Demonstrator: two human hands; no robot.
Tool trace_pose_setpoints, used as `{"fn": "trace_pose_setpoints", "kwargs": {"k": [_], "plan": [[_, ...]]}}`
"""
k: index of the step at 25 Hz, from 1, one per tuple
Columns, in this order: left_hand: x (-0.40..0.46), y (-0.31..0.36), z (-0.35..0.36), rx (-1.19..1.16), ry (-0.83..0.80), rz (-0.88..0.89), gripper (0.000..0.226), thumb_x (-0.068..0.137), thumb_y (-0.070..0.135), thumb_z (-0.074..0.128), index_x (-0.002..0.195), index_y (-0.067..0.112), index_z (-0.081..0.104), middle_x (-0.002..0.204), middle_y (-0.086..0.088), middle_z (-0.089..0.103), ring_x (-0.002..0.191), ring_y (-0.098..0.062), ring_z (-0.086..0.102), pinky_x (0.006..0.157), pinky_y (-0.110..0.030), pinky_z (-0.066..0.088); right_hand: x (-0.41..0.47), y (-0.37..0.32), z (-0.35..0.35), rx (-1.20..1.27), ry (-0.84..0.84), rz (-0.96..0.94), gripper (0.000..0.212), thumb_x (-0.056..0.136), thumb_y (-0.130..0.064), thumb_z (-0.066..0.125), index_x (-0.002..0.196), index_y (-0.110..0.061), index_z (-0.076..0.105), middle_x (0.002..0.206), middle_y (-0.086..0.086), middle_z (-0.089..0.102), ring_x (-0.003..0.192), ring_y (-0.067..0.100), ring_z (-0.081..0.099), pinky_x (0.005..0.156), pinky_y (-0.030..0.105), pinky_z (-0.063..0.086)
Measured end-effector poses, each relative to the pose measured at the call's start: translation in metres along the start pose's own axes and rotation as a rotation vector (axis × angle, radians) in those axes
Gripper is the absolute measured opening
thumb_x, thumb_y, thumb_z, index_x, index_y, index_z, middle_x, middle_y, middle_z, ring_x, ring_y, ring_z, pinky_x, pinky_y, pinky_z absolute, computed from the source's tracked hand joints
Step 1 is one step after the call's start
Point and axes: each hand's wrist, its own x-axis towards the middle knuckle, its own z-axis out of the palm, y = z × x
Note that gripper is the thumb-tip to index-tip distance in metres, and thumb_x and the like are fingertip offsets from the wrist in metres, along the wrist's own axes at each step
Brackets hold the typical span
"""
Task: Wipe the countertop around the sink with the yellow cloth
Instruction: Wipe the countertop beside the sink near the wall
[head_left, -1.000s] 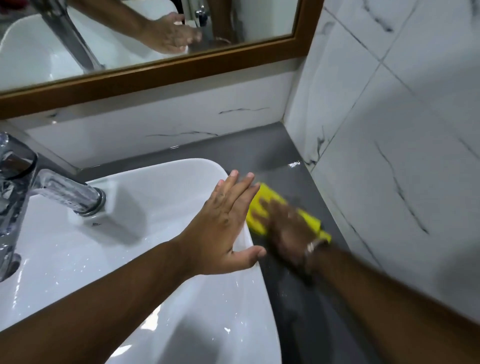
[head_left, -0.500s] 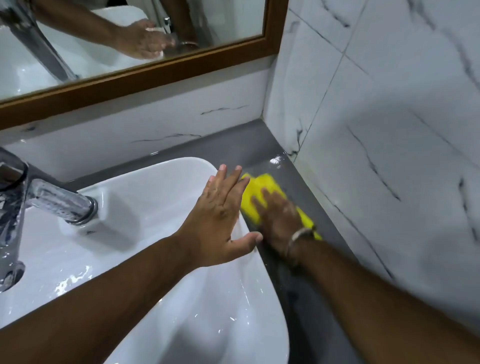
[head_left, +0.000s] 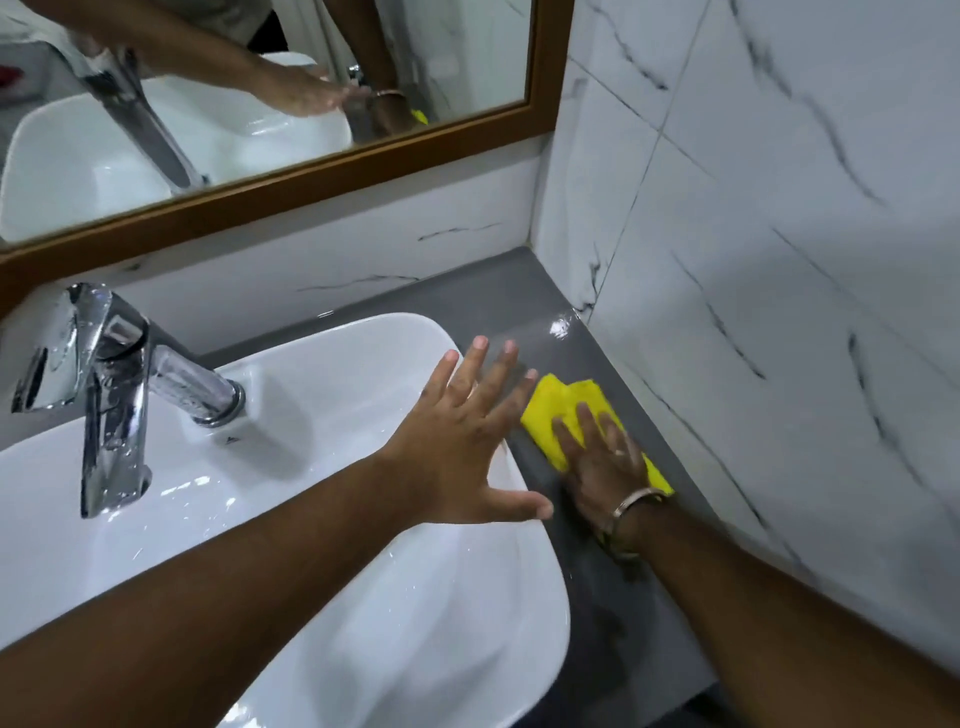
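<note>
Head view: the yellow cloth (head_left: 566, 410) lies flat on the grey surface (head_left: 498, 296), in the narrow strip between the white sink (head_left: 363, 343) and the marble-tiled side wall (head_left: 779, 312). The right hand (head_left: 602, 462) presses down on the cloth's near half, its fingers (head_left: 584, 421) slightly spread and flat on the fabric rather than curled around it. The cloth's long axis runs along the strip, from near the wrist toward the back corner, and its free end pokes out ahead of the fingertips. That is the relation the next stroke depends on: the unwiped run toward the corner lies straight ahead of the cloth, so a push forward looks like the natural move.

The left hand (head_left: 467, 441) hovers open over the sink rim, fingers wide apart, holding nothing; it is just beside the cloth but not touching it.

The near end of the cloth is hidden under the right palm and a metal bangle (head_left: 631, 506). The surface nearer the person is covered by the right forearm. Whether the left palm rests on the rim cannot be told. The mirror (head_left: 260, 104) reflects both hands, blurred.
</note>
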Motion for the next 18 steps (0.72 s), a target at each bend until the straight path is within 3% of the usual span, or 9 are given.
{"fn": "trace_pose_setpoints", "kwargs": {"k": [1,3,6,9,11,13,15,17,18], "plan": [[-0.001,0.003,-0.001,0.001,-0.008,0.004,0.116,0.065,0.095,0.031,0.154,0.027,0.0,0.161,-0.011,-0.013,0.144,-0.035,-0.022,0.118,-0.053,-0.008,-0.018,-0.009,0.01,-0.05,0.057,-0.125,0.065,0.088,-0.033,0.027,0.145,-0.031,-0.003,0.156,0.005,-0.017,0.142,0.037,0.005,0.111,0.052,0.021],[0.0,0.001,-0.003,-0.017,-0.03,0.004,0.114,0.065,0.094,0.035,0.153,0.032,-0.004,0.161,-0.011,-0.014,0.144,-0.037,-0.023,0.117,-0.054,-0.009,-0.08,-0.016,0.021,-0.023,0.049,-0.308,0.066,0.085,-0.028,0.03,0.147,-0.028,0.007,0.158,0.005,0.002,0.141,0.035,0.015,0.108,0.048,0.023],[0.004,-0.003,0.0,-0.081,-0.05,0.016,0.115,0.065,0.092,0.043,0.152,0.035,-0.005,0.16,-0.012,-0.015,0.144,-0.037,-0.023,0.116,-0.052,-0.008,-0.111,0.016,0.008,0.014,-0.007,-0.266,0.074,0.07,-0.03,0.04,0.141,-0.036,0.022,0.147,0.003,0.034,0.13,0.035,0.037,0.101,0.043,0.035],[0.007,-0.003,0.007,-0.125,-0.043,0.021,0.112,0.063,0.092,0.046,0.152,0.039,0.004,0.162,-0.011,-0.01,0.144,-0.037,-0.022,0.113,-0.049,-0.009,-0.015,0.042,-0.015,0.005,-0.033,-0.034,0.062,0.082,-0.033,0.025,0.143,-0.04,0.014,0.157,0.005,0.013,0.139,0.036,0.025,0.109,0.047,0.028],[0.007,-0.003,0.009,-0.111,-0.023,0.015,0.11,0.062,0.092,0.045,0.152,0.039,0.01,0.162,-0.011,-0.006,0.145,-0.038,-0.019,0.111,-0.048,-0.01,0.059,0.039,-0.023,0.085,-0.113,0.026,0.06,0.09,-0.034,0.031,0.143,-0.041,0.006,0.159,0.002,-0.005,0.144,0.032,0.004,0.114,0.047,0.013],[0.009,-0.004,0.009,-0.066,-0.018,0.01,0.109,0.061,0.094,0.041,0.151,0.039,0.015,0.162,-0.013,-0.002,0.146,-0.041,-0.014,0.111,-0.049,-0.009,0.096,0.019,-0.023,0.099,-0.09,-0.017,0.061,0.09,-0.037,0.035,0.144,-0.037,0.006,0.158,0.006,-0.006,0.143,0.034,0.005,0.116,0.05,0.013],[0.009,-0.004,0.005,-0.05,-0.043,0.029,0.108,0.061,0.094,0.039,0.151,0.039,0.017,0.162,-0.014,0.003,0.146,-0.041,-0.012,0.111,-0.049,-0.007,0.061,-0.005,-0.006,0.009,0.071,-0.185,0.069,0.083,-0.044,0.031,0.146,-0.032,0.006,0.158,0.009,-0.007,0.138,0.037,0.026,0.108,0.053,0.034],[0.009,-0.005,0.001,-0.062,-0.066,0.019,0.107,0.061,0.093,0.041,0.151,0.04,0.016,0.162,-0.014,0.005,0.146,-0.04,-0.014,0.111,-0.049,-0.007,-0.03,-0.022,-0.001,0.004,-0.001,-0.279,0.082,0.075,-0.043,0.037,0.146,-0.029,-0.003,0.155,0.005,-0.014,0.132,0.03,0.037,0.099,0.043,0.047],[0.01,-0.003,-0.001,-0.066,-0.073,0.023,0.107,0.062,0.093,0.043,0.151,0.04,0.016,0.162,-0.014,0.006,0.146,-0.04,-0.014,0.11,-0.049,-0.007,-0.072,-0.016,0.008,0.051,0.009,-0.319,0.082,0.075,-0.038,0.042,0.146,-0.032,0.002,0.156,0.002,-0.006,0.134,0.029,0.035,0.099,0.043,0.047]]}}
